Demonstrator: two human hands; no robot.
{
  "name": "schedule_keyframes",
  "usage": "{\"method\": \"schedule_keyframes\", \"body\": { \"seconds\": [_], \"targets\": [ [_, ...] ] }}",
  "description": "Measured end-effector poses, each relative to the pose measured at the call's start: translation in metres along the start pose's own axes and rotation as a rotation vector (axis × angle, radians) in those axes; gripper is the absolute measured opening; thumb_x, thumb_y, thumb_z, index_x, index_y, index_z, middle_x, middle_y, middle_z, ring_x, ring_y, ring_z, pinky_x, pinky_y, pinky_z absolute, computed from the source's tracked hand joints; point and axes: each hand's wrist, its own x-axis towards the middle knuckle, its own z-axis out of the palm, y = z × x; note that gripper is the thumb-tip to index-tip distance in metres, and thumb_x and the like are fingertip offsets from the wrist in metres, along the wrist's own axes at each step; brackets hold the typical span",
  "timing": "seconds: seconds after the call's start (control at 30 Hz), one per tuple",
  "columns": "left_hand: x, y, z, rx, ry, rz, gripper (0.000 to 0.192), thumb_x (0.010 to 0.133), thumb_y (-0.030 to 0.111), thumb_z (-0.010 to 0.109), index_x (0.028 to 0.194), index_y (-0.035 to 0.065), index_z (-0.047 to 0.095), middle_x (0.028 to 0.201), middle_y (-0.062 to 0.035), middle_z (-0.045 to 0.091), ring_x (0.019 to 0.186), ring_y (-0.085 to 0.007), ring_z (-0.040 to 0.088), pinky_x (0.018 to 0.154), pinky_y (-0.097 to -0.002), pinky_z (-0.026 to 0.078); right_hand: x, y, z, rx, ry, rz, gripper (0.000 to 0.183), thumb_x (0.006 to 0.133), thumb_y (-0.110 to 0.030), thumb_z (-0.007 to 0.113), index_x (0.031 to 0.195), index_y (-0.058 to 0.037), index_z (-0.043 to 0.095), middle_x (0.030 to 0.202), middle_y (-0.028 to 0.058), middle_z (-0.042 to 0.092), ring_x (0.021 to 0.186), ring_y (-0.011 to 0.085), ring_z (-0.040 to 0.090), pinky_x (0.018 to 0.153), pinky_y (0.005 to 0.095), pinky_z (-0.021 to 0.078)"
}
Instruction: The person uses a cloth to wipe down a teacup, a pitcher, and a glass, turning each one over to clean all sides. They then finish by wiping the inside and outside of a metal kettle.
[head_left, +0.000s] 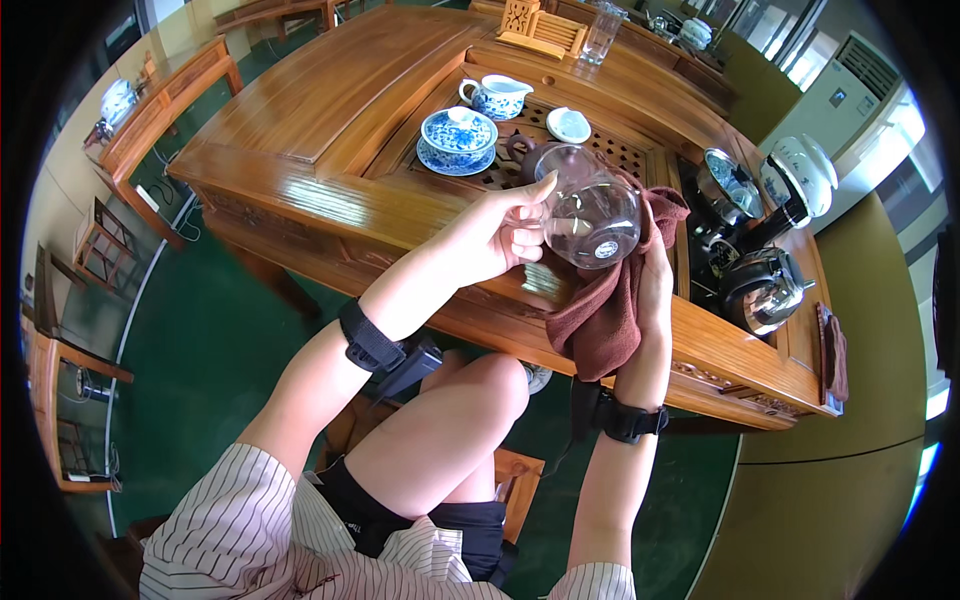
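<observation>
My left hand (491, 232) grips a clear glass tea pitcher (592, 225) by its handle side, tilted above the near edge of the tea table (330, 202). A reddish-brown cloth (607, 322) hangs from my right hand (654, 277), which presses it against the pitcher's right side; my right fingertips are hidden behind cloth and glass. Behind the pitcher, a dark clay teapot (525, 156) is partly covered. Left of it stands a blue-and-white lidded gaiwan (459, 135) on a saucer. A blue-and-white porcelain pitcher (501, 97) and a small white dish (568, 125) sit farther back on the slotted tea tray (495, 178).
To the right are a steel kettle (761, 289), a metal pot (727, 187) and a white porcelain vessel (799, 176). A folded cloth (835, 356) lies at the table's right edge. At the back stand a drinking glass (602, 34) and a wooden holder (544, 30).
</observation>
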Motion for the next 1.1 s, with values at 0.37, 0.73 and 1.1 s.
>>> {"method": "schedule_keyframes", "body": {
  "seconds": [0.37, 0.73, 1.1],
  "targets": [
    [0.001, 0.001, 0.001, -0.149, 0.045, 0.004, 0.030, 0.088, 0.028, 0.056, 0.063, 0.0147, 0.045, 0.054, 0.0073, 0.041, 0.045, -0.0026, 0.034, 0.048, -0.0182, 0.030, 0.008, 0.007, -0.008, 0.046, 0.021, 0.011, 0.030, 0.093, -0.026, 0.046, 0.110, -0.0012, 0.050, 0.100, 0.0099, 0.057, 0.088, 0.0161, 0.057, 0.078, 0.0299, 0.0489],
    [0.003, 0.002, -0.006, -0.104, 0.070, -0.008, 0.032, 0.087, 0.031, 0.058, 0.062, 0.0145, 0.046, 0.055, 0.0037, 0.044, 0.044, -0.0015, 0.034, 0.047, -0.0184, 0.030, 0.002, 0.003, -0.008, -0.148, -0.056, 0.039, 0.036, 0.093, -0.032, 0.040, 0.113, -0.0032, 0.048, 0.102, 0.0102, 0.056, 0.088, 0.0184, 0.057, 0.072, 0.0305, 0.0509],
    [0.000, 0.002, -0.003, -0.117, 0.032, 0.029, 0.024, 0.087, 0.029, 0.058, 0.071, 0.0133, 0.048, 0.054, 0.0088, 0.041, 0.045, -0.0027, 0.036, 0.047, -0.0184, 0.031, 0.008, 0.007, -0.012, -0.108, -0.057, 0.068, 0.036, 0.093, -0.030, 0.037, 0.112, -0.0010, 0.049, 0.099, 0.0121, 0.059, 0.082, 0.0207, 0.060, 0.070, 0.0311, 0.0515]
  ]
}}
